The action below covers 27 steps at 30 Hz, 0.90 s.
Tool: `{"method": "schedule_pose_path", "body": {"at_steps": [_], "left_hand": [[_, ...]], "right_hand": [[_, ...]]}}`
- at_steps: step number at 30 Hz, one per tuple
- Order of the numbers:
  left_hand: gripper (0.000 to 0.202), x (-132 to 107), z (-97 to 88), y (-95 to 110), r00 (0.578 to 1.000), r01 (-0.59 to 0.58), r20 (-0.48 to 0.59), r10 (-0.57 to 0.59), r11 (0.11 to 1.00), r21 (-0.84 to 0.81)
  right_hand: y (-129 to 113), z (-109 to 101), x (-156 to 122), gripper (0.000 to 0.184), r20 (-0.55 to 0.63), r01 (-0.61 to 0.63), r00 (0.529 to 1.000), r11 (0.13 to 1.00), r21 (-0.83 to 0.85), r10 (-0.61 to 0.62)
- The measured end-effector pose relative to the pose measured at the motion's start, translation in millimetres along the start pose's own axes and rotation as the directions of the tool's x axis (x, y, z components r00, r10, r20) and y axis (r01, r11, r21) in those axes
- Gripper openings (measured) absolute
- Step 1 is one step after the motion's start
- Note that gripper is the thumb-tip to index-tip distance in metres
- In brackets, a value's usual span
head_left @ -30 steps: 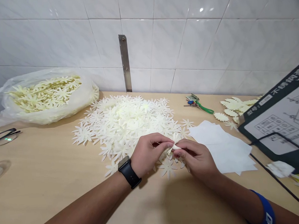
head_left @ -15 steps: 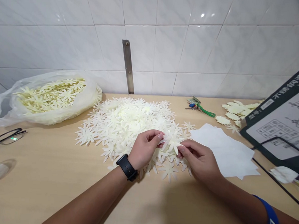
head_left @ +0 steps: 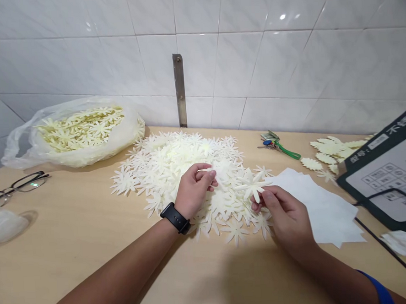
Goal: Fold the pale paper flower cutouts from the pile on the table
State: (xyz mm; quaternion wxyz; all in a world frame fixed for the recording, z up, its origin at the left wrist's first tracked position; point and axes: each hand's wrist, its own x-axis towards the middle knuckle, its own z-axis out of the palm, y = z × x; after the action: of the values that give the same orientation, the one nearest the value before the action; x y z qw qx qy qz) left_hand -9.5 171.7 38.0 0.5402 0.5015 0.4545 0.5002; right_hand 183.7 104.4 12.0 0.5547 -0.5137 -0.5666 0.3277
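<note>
A wide pile of pale cream flower-shaped cut-outs (head_left: 176, 165) lies on the wooden table (head_left: 73, 233). My right hand (head_left: 282, 216) pinches one flower cut-out (head_left: 251, 185) by a petal and holds it just above the pile's right edge. My left hand (head_left: 193, 189), with a black watch (head_left: 174, 218) on the wrist, is curled over the pile, its thumb and fingers pinched on a thin white piece (head_left: 213, 172).
A clear plastic bag (head_left: 81, 132) of yellower flowers sits back left. Glasses (head_left: 15, 186) lie at the left. White paper sheets (head_left: 316, 204) lie right of the pile, beyond them keys with a green strap (head_left: 280, 147), leaf cut-outs (head_left: 330, 151) and a dark printed box (head_left: 390, 172).
My hands, which held one flower together, have drawn apart: the right keeps the flower and has moved right, the left stays over the pile. The view has shifted a little.
</note>
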Motion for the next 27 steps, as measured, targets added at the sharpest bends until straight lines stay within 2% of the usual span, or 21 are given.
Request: {"method": "schedule_pose_path", "body": {"at_steps": [4, 9, 13, 16, 18, 20, 21, 22, 23, 25, 27], "left_hand": [[0.030, 0.9, 0.0, -1.1, 1.000, -0.002, 0.002, 0.002, 1.000, -0.003], [0.013, 2.8, -3.2, -1.1, 0.996, -0.087, 0.000, 0.088, 0.983, 0.161], [0.028, 1.9, -4.0, -2.1, 0.994, -0.106, 0.061, 0.092, 0.954, 0.281], [0.024, 0.3, -4.3, -5.8, 0.984, -0.168, 0.007, 0.178, 0.913, 0.373], [0.034, -2.4, -4.3, -6.6, 0.939, -0.258, -0.080, 0.333, 0.842, 0.473], [0.040, -7.7, -2.8, -4.9, 0.847, -0.381, -0.096, 0.522, 0.724, 0.574], [0.034, -11.4, -1.2, -3.4, 0.804, -0.451, -0.055, 0.593, 0.666, 0.595], [0.025, -15.6, 1.2, -1.8, 0.779, -0.514, 0.012, 0.627, 0.628, 0.584], [0.017, -20.0, 4.2, -0.6, 0.775, -0.563, 0.090, 0.626, 0.619, 0.547], [0.013, -28.4, 11.5, 0.3, 0.809, -0.582, 0.224, 0.543, 0.688, 0.434], [0.013, -33.9, 18.7, -0.9, 0.860, -0.503, 0.285, 0.424, 0.799, 0.329]], "right_hand": [[0.7, 1.1, 2.0, 0.027, -0.009, -0.028, 1.000, 0.999, -0.045, 0.027], [2.6, 2.5, 3.8, 0.029, 0.029, -0.028, 0.999, 0.995, -0.095, 0.031], [1.7, 3.7, 3.9, 0.031, 0.047, -0.023, 0.998, 0.993, -0.114, 0.029], [0.9, 3.9, 3.7, 0.031, 0.043, -0.040, 0.998, 0.992, -0.118, 0.045], [0.9, 3.7, 3.3, 0.031, 0.023, -0.063, 0.998, 0.991, -0.117, 0.066], [1.1, 3.5, 2.8, 0.029, -0.002, -0.091, 0.996, 0.990, -0.105, 0.091], [1.2, 3.5, 2.5, 0.028, -0.011, -0.100, 0.995, 0.991, -0.093, 0.100], [1.4, 3.6, 2.2, 0.027, -0.013, -0.103, 0.995, 0.991, -0.080, 0.103], [1.5, 3.8, 2.0, 0.026, -0.006, -0.099, 0.995, 0.993, -0.067, 0.099], [2.0, 4.1, 1.7, 0.025, 0.043, -0.066, 0.997, 0.997, -0.048, 0.068], [2.6, 4.1, 1.5, 0.024, 0.107, -0.019, 0.994, 0.999, -0.037, 0.023]]}}
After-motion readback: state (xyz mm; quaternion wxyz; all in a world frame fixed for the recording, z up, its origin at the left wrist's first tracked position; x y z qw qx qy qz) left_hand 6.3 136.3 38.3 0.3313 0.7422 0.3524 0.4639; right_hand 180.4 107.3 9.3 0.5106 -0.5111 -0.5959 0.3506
